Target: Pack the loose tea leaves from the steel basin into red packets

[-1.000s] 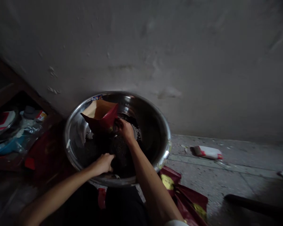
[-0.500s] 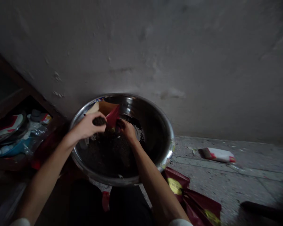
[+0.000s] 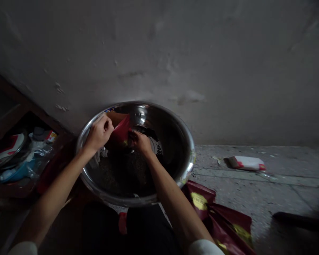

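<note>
A dark red bag point(image 3: 120, 136) with a brown inner side stands tilted inside a wide steel basin point(image 3: 187, 148), its mouth open at the top. My right hand point(image 3: 141, 142) grips the bag by its lower right side. At the mouth of the bag is my left hand point(image 3: 99, 131), fingers curled closed; whatever they hold is hidden. Dark loose material point(image 3: 122, 173), like dried leaves or grains, covers much of the basin's bottom below both hands.
More dark red bags point(image 3: 225, 219) with yellow labels lie on the floor right of the basin. Farther right are a white and red carton point(image 3: 247, 163) and a dark rod-like object point(image 3: 297, 219). A grey wall point(image 3: 159, 53) rises behind. Left, a shelf holds a blue container point(image 3: 17, 171) and plastic wrapping.
My left hand has moved up and left from beside the bag, with a dark clump in its fingers, to the bag's mouth. My right hand keeps its grip.
</note>
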Demonstrator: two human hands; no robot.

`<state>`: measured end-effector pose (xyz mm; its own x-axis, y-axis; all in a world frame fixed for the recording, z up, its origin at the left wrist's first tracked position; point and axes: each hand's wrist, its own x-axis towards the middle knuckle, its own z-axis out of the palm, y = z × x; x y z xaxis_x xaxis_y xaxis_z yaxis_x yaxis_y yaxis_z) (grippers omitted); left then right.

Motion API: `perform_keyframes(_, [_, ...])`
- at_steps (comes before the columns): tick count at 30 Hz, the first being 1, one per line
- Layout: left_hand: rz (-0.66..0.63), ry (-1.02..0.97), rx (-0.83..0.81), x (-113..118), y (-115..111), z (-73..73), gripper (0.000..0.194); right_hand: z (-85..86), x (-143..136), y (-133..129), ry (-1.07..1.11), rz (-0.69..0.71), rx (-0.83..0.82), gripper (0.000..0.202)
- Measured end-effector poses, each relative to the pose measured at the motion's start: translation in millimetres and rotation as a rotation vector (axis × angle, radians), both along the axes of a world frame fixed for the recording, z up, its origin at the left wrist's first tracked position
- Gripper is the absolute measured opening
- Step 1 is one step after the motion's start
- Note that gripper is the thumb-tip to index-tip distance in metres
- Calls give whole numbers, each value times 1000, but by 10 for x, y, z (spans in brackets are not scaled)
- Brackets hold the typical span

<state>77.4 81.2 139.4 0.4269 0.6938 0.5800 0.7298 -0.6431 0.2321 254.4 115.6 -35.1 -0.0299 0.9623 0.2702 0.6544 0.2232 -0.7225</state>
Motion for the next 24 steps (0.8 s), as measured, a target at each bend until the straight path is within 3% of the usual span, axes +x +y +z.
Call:
perform_keyframes(5, [-349, 341, 387, -55, -439, -354, 16, 7, -5, 6, -7, 99, 23, 34])
perform_keyframes(7, [-326, 376, 512, -112, -528, -460, 8, 10, -6, 9, -14, 98, 23, 36])
perform_keyframes(9, [-205, 311, 589, -162, -599, -545, 4, 20, 0, 7, -21, 65, 15, 38])
perform_keyframes(11, [-229, 284, 544, -185, -660, -658, 7, 37, 11, -3, -33, 32, 3, 39])
perform_keyframes(13, [-392, 377, 293, -172, -693, -835, 6, 58, 20, -19, -65, 13, -10, 40])
perform_keyframes(15, [-428, 485, -142, -129, -677, -1073, 17, 80, 24, -37, -118, 6, -21, 41])
perform_keyframes(18, [-184, 587, -786, -13, -573, -1452, 100, 107, 23, -56, -184, 4, -19, 42])
perform_keyframes(20, [-82, 643, -1081, 106, -500, -1659, 135, 121, 21, -58, -203, 0, -17, 42])
perform_keyframes(22, [-54, 677, -1257, 257, -472, -1808, 136, 129, 21, -53, -210, -9, -30, 39])
perform_keyframes(24, [-26, 688, -1324, 410, -503, -1906, 124, 131, 20, -46, -211, -17, -48, 35])
